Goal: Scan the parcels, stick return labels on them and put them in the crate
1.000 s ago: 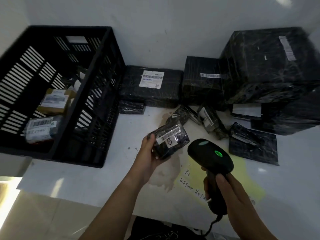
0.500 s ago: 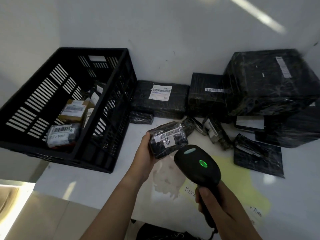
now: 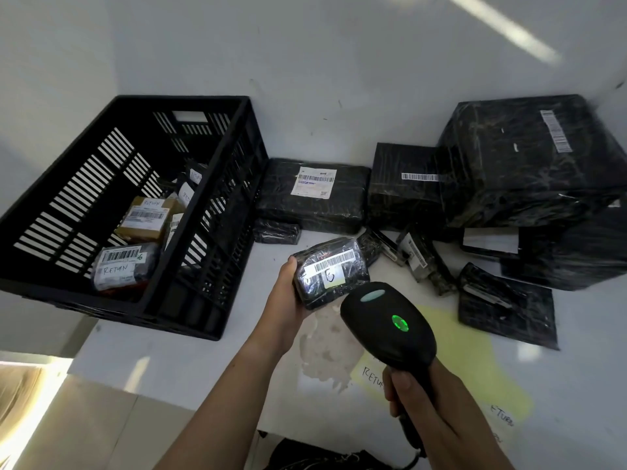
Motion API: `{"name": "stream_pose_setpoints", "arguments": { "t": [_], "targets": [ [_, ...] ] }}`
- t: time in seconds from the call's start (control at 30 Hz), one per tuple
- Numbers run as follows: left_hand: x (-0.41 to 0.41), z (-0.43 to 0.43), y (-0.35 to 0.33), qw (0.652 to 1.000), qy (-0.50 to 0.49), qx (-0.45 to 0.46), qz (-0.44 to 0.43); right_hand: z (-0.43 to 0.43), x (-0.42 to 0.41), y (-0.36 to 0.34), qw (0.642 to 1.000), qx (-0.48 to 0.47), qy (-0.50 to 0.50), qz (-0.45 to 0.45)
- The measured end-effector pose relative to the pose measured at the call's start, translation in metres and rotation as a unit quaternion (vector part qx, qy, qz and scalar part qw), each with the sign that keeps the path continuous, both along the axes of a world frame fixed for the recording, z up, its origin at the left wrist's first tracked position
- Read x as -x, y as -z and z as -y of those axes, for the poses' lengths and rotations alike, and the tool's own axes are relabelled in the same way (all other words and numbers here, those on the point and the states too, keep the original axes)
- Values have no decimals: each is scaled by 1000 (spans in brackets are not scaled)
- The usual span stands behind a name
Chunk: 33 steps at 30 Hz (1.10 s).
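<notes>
Left hand [image 3: 282,298] part hidden behind parcel [image 3: 330,273], scanner [image 3: 390,329] handle buried in right hand [image 3: 428,410]

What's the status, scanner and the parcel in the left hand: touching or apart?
Cannot tell. In the head view the scanner overlaps the lower edge of the parcel held by the left hand; depth between them is unreadable.

Left grip [image 3: 283,300] and right grip [image 3: 420,405], mine: both bare. Forearms [image 3: 220,395] bare as far as the frame's lower edge.
</notes>
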<state>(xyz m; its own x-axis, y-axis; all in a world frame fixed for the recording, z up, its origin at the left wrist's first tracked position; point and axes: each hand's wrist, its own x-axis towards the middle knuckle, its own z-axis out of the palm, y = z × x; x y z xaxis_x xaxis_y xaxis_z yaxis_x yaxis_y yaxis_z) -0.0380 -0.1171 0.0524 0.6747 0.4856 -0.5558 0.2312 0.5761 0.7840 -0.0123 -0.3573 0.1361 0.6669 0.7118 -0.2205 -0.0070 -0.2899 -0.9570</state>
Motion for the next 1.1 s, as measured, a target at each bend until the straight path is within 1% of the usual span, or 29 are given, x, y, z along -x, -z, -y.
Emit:
{"name": "stream_pose_setpoints", "arguments": {
  "t": [0.2,0.57,0.67,0.73,0.77,0.87,0.93,1.03,1.1],
  "targets": [
    [-4,-7,0,1000,-11,2,6,0,-2,-1,1000,1,-4,-8],
    [-7,-12,-3,1000,-12,1,2,-2,-3,-1,1000,1,-15,5],
    [-6,-13,-4,1000,-19,1,3,-6,-1,7,1000,6,3,-3],
    [-4,-14,-6,999,-37,-9,-5,-14,-3,22,1000,25,10,-16],
    [-1,-15,-8,998,-53,-13,-9,-19,-6,34,999,44,-9,-21],
    [10,-22,-10,994,-109,-11,-18,-40,-21,88,985,134,-104,20],
    [19,-26,-12,992,-128,-10,-16,-57,-27,128,976,163,-138,35],
    [30,-27,-13,994,-106,4,-20,-84,-22,173,968,185,-164,40],
    [35,-25,-10,997,-68,11,-18,-104,-14,193,967,199,-150,58]
  ]
}}
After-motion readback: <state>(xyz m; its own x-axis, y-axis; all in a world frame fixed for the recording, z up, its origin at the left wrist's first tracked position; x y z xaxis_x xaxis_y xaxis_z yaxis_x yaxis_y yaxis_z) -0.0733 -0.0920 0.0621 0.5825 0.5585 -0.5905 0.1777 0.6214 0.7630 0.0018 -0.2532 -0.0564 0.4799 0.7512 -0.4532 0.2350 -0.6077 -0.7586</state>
